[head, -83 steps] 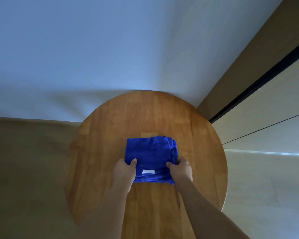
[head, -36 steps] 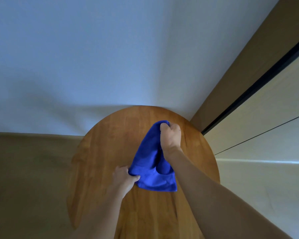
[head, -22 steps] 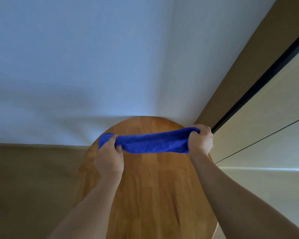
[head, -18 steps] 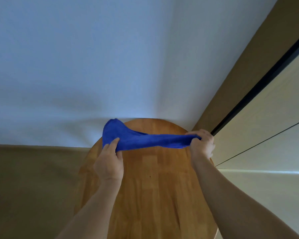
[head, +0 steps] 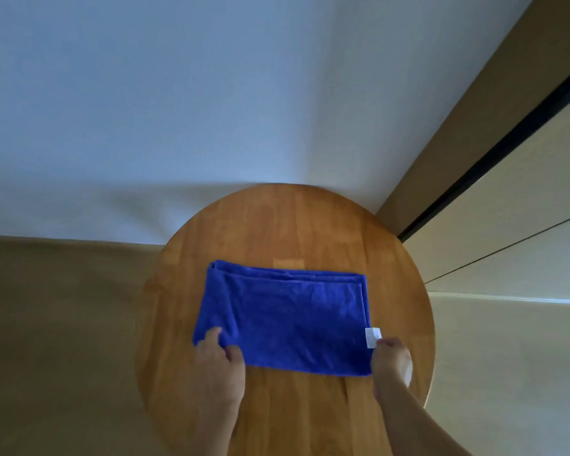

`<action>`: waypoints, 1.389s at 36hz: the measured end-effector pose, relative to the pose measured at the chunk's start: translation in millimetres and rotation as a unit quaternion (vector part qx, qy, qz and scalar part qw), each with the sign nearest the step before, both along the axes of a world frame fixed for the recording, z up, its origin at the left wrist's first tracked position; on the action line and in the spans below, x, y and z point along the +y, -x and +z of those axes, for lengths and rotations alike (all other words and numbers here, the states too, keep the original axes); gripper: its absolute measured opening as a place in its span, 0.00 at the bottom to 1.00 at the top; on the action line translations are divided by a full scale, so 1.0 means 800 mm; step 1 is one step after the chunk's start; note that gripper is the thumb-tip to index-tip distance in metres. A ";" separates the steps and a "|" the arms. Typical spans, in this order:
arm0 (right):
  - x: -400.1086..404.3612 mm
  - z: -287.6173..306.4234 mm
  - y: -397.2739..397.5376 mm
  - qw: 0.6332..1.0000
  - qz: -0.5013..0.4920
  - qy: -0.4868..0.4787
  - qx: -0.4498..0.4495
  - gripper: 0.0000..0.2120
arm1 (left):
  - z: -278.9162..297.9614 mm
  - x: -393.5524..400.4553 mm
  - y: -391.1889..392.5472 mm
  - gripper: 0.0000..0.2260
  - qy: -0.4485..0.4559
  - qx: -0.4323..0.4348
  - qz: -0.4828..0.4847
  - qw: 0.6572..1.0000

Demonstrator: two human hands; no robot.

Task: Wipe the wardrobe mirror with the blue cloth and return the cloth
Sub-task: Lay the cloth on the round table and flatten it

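Observation:
The blue cloth [head: 287, 315] lies spread in a wide folded rectangle on the round wooden table [head: 277, 225], with a small white label at its near right corner. My left hand [head: 222, 363] pinches the cloth's near left corner, thumb on top. My right hand [head: 390, 358] grips the near right corner just below the label. The wardrobe mirror is not in view.
A white wall [head: 211, 93] rises behind the table. To the right stand a tan panel and a dark vertical strip [head: 494, 153] of a sliding door or wardrobe frame. Brownish floor [head: 56, 324] lies left of the table, paler floor on the right.
The cloth was lifted off the table, shaken out between both hands, and now lies flat on the table, wider than before. Both hands came back toward me, still holding its corners.

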State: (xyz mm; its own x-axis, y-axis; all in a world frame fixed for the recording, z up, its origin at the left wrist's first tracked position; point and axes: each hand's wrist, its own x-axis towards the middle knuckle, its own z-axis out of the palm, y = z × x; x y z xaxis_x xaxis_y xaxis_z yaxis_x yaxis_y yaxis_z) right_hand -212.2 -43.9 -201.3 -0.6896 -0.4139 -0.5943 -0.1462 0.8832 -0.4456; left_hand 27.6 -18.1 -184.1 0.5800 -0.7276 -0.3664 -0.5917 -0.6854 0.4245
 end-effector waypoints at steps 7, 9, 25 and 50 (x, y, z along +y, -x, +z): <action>-0.010 -0.005 -0.008 0.996 0.057 -0.062 -0.038 0.21 | -0.022 -0.035 -0.035 0.24 -0.044 0.042 0.113 0.992; -0.011 -0.011 -0.008 0.993 0.090 -0.068 -0.044 0.13 | -0.029 -0.039 -0.042 0.23 -0.046 0.089 0.119 0.988; -0.052 0.029 -0.030 0.956 0.036 0.057 -0.285 0.27 | -0.024 -0.046 -0.056 0.06 -0.025 0.320 0.221 0.921; -0.051 0.025 -0.207 0.918 0.390 0.066 0.040 0.18 | -0.038 -0.069 -0.106 0.04 -0.031 0.191 0.087 0.977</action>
State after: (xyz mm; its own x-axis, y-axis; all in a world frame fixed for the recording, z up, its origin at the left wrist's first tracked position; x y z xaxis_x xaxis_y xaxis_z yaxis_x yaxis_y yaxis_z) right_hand -46.2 -84.8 -181.3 -0.1921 -0.8652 -0.4633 -0.7474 0.4349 -0.5023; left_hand 112.4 -73.6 -214.3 0.5048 -0.5997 -0.6209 -0.2710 -0.7930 0.5457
